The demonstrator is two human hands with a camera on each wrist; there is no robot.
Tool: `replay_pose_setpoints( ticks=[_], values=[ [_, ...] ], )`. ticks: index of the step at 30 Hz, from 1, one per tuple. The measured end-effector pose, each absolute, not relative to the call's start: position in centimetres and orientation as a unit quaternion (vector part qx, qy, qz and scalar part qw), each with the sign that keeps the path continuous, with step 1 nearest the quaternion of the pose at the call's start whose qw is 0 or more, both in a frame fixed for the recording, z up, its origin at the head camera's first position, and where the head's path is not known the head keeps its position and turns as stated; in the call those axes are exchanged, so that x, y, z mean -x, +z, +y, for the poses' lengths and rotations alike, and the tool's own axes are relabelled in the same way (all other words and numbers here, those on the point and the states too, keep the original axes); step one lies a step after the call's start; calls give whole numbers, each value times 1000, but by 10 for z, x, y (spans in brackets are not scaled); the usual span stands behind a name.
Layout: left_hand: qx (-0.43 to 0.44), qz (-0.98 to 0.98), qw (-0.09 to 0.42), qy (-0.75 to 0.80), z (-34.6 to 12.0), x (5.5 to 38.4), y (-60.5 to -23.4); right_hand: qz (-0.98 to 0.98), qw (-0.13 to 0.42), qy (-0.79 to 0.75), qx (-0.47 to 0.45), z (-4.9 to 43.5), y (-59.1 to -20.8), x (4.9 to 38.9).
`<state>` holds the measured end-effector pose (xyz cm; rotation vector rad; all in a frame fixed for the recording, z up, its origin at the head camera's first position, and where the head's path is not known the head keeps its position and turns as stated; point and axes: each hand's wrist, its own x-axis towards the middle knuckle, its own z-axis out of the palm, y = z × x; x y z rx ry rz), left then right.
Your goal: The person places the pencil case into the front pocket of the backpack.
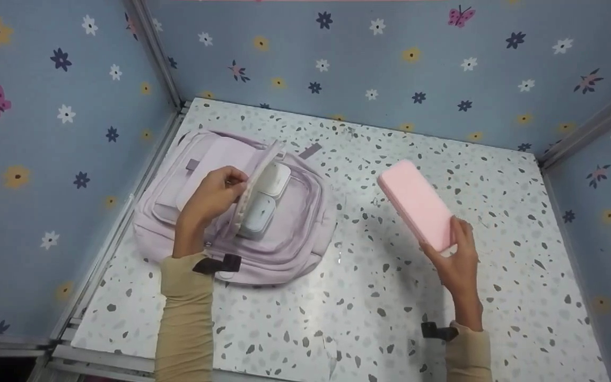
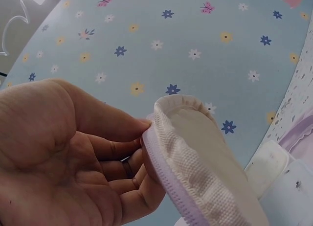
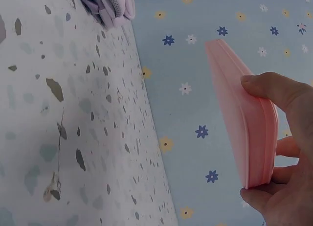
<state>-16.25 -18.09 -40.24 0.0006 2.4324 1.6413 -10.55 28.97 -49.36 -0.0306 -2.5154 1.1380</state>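
A lilac backpack (image 1: 295, 254) lies on the table with its front pocket unzipped. My left hand (image 1: 212, 193) pinches the edge of the pocket flap (image 2: 181, 162) between thumb and fingers and holds it raised; its cream lining and lilac zip show in the left wrist view. Inside the pocket sit two small rounded cases, a white case (image 1: 276, 179) and a pale blue case (image 1: 259, 215). To the right, my right hand (image 1: 456, 260) grips one end of a long pink box (image 1: 417, 204), thumb on one side and fingers on the other. The box is held above the table.
The speckled white table (image 1: 369, 318) stretches between the backpack and the box. Blue flowered panels (image 1: 348, 58) stand along its back and sides, joined by metal frame posts (image 1: 157, 53). A dark strap end (image 1: 310, 151) sticks out behind the backpack.
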Motion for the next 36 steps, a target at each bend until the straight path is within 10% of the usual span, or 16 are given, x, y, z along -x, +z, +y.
replay_pose_setpoints(
  ticks=[36],
  values=[
    [-37,845,87,526,-175,161,-403,-889,92,401,-202,151,-501,139]
  ],
)
